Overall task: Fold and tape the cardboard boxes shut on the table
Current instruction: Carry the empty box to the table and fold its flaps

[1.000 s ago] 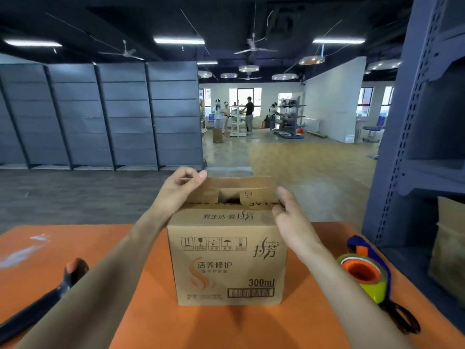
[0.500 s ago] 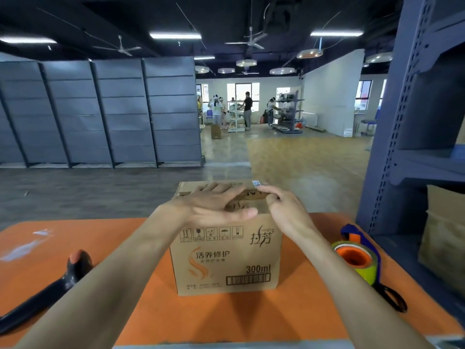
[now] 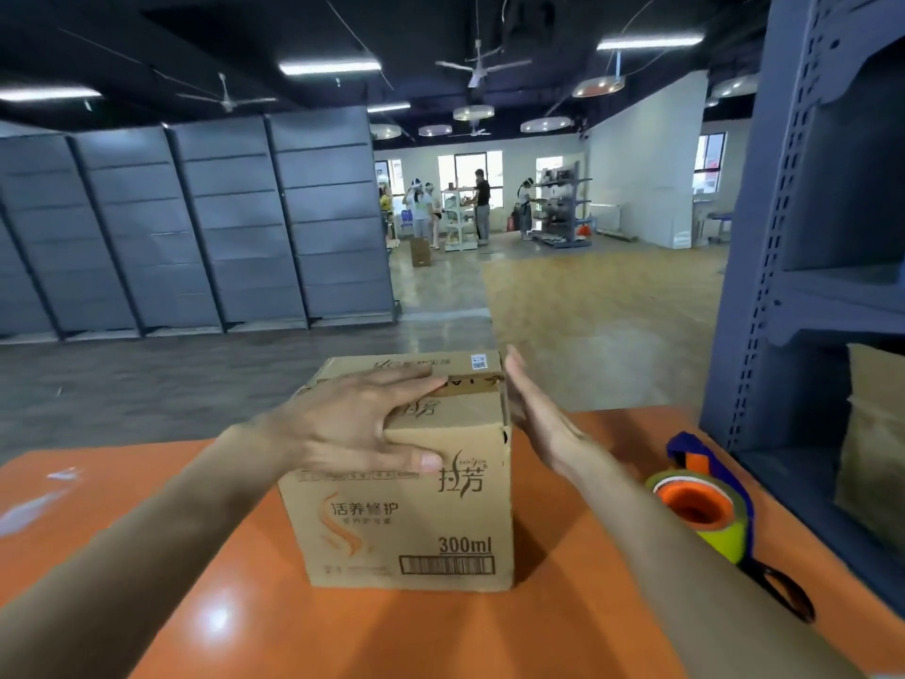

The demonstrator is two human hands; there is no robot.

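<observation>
Centre frame: left hand (image 3: 352, 428), grip spread flat, pins down the flaps of the brown printed cardboard box (image 3: 406, 521); right hand (image 3: 538, 419), grip likewise unclenched, flanks its side. Press evenly, seam tight.

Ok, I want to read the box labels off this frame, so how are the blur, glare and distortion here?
Head view: the small print on the cardboard box is smeared, though "300ml" reads. The left hand looks slightly motion-blurred. Ceiling lights leave glare patches on the orange table. Wide-angle distortion makes the blue rack lean.
</observation>
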